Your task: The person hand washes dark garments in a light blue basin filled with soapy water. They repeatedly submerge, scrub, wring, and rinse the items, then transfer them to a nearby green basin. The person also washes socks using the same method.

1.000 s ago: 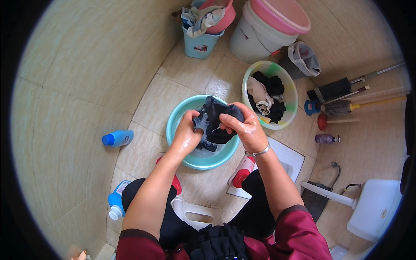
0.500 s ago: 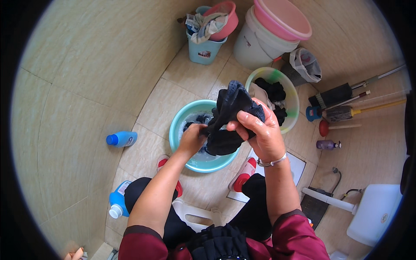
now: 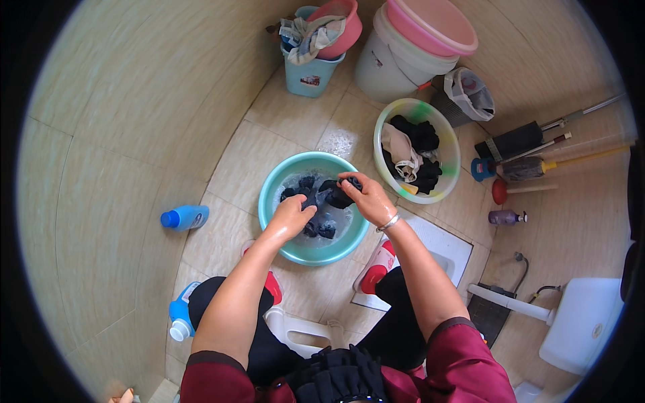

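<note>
A turquoise basin [image 3: 267, 176] of sudsy water stands on the floor in front of me, with several dark wet pieces of clothing [image 3: 326, 230] in it. My right hand [image 3: 371, 201], a silver bracelet at its wrist, is closed on a bunched black garment [image 3: 341, 195] at the basin's right side. My left hand [image 3: 290, 218] reaches over the near left rim. Its fingers curl onto dark cloth in the middle of the basin; I cannot tell whether that is the same garment. Both hands look wet.
Beyond the basin, to the right, stands a pale tub [image 3: 451, 168] of black and beige clothes. A blue bottle [image 3: 185, 217] is at the left, a detergent jug [image 3: 181, 312] nearer me. Buckets [image 3: 396, 64] and a bin [image 3: 463, 97] are at the back; a floor toilet pan [image 3: 450, 248] lies right.
Both hands have come down from above the basin into it. The black garment, held up and spread half a second ago, is now low and bunched at the water.
</note>
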A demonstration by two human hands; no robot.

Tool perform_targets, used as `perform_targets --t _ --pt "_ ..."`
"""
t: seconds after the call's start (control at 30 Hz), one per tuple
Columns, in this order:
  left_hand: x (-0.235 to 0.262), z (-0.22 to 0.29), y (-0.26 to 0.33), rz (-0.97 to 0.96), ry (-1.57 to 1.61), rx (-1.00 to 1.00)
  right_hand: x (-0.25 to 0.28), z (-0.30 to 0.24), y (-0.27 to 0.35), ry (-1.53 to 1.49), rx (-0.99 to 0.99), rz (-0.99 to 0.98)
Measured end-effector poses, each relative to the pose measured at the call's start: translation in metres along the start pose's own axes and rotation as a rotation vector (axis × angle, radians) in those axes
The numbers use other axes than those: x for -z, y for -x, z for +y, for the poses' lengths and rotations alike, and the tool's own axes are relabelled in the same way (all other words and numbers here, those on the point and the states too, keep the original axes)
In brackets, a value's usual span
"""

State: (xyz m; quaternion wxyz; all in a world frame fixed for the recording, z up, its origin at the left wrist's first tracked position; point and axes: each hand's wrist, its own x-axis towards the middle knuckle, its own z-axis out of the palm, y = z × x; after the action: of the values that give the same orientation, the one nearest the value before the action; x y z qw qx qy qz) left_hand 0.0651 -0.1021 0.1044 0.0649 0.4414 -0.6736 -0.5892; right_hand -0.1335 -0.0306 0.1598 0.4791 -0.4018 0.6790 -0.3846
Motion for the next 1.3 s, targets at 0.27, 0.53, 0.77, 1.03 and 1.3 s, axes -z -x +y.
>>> perform_targets --t 0.27,0.53,0.77,1.03,1.3 --pt "-0.005 0.008 0.007 0.032 0.262 0.05 0.002 0.012 0.009 0.668 0.247 0.196" --pt "0.01 0.047 0.017 0.043 0.419 -0.06 0.017 -0.022 0.018 0.485 0.296 0.198" --pt "0.028 0.059 0.022 0.092 0.394 -0.17 0.028 -0.043 0.029 0.277 0.164 0.182" --pt "0.031 0.06 0.023 0.109 0.308 -0.15 0.027 -0.038 0.018 -0.193 0.088 0.143" --pt "0.03 0.058 0.024 0.131 0.344 -0.166 0.024 -0.034 0.013 -0.044 0.025 0.24"
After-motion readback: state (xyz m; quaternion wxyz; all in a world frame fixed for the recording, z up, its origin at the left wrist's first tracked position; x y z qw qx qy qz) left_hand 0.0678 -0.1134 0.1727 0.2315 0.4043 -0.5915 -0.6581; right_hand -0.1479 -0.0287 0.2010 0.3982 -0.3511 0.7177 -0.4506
